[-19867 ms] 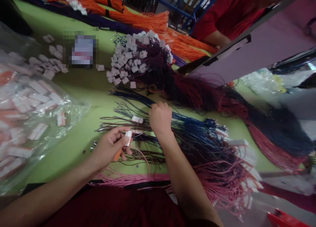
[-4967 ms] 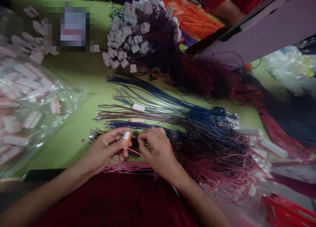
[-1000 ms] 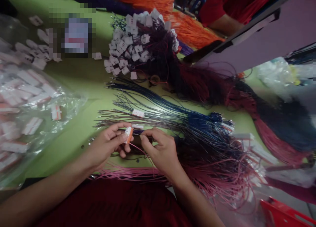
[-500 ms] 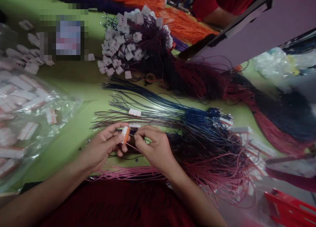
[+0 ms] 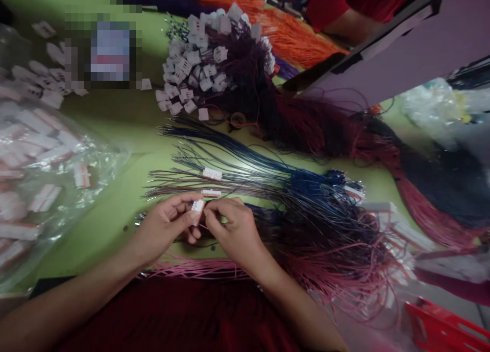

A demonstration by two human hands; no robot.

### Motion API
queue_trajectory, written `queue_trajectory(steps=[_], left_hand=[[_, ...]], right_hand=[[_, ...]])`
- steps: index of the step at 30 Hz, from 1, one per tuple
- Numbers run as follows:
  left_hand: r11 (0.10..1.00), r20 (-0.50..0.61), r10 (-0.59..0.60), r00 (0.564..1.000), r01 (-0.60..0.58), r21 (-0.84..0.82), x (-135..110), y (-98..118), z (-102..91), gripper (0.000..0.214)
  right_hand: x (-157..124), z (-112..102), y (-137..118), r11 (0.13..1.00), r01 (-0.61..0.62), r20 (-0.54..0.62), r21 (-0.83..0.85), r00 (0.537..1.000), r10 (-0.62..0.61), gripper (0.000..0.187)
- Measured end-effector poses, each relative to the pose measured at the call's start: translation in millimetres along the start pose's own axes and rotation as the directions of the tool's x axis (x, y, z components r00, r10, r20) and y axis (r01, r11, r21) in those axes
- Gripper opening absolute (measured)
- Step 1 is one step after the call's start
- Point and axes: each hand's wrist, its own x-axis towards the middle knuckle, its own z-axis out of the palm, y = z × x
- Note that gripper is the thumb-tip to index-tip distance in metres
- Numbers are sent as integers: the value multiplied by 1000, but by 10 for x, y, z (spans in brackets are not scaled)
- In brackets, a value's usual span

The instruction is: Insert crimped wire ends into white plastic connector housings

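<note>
My left hand (image 5: pixel 164 228) pinches a small white and orange connector (image 5: pixel 198 208) between thumb and fingers, just above the green table (image 5: pixel 115 137). My right hand (image 5: pixel 229 229) is closed in a pinch right against the connector, holding a thin wire end that I can barely make out. Under both hands lie fanned rows of blue wires (image 5: pixel 237 158), brown wires (image 5: pixel 179 181) and pink wires (image 5: pixel 199 267). Two more white connectors (image 5: pixel 212 173) lie on the wires just beyond my hands.
A clear bag of white connectors (image 5: pixel 42 178) lies at the left. A heap of finished white plugs on dark wires (image 5: pixel 206 66) sits at the back, with orange wire bundles (image 5: pixel 291 35) beyond. Another person in a red shirt (image 5: pixel 352 4) is at the top right. A red tray (image 5: pixel 447 326) shows at the lower right.
My right hand has closed in on the connector in my left hand; the fingertips now touch it. The orange side of the connector is now mostly hidden.
</note>
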Motion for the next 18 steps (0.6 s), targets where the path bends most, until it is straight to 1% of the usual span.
queue_trajectory(steps=[5, 7, 9, 13, 18], left_hand=[[1000, -14, 13, 1000, -13, 18, 3, -6, 7, 41], [1000, -5, 12, 1000, -12, 3, -2, -9, 3, 41], [1000, 13, 15, 1000, -15, -27, -9, -13, -1, 41], [999, 20, -1, 1000, 2, -53, -19, -14, 7, 43], [1000, 36, -18, 999, 18, -1, -24, 8, 18, 46]], right_hand=[[-33, 87, -19, 999, -36, -34, -20, 999, 36, 21], [-48, 81, -30, 999, -48, -45, 11, 998, 49, 21], [-65, 58, -36, 994, -83, -54, 64, 995, 87, 19], [-101, 33, -31, 975, -179, -28, 131, 982, 184, 14], [-128, 57, -61, 977, -182, 3, 108, 983, 183, 14]])
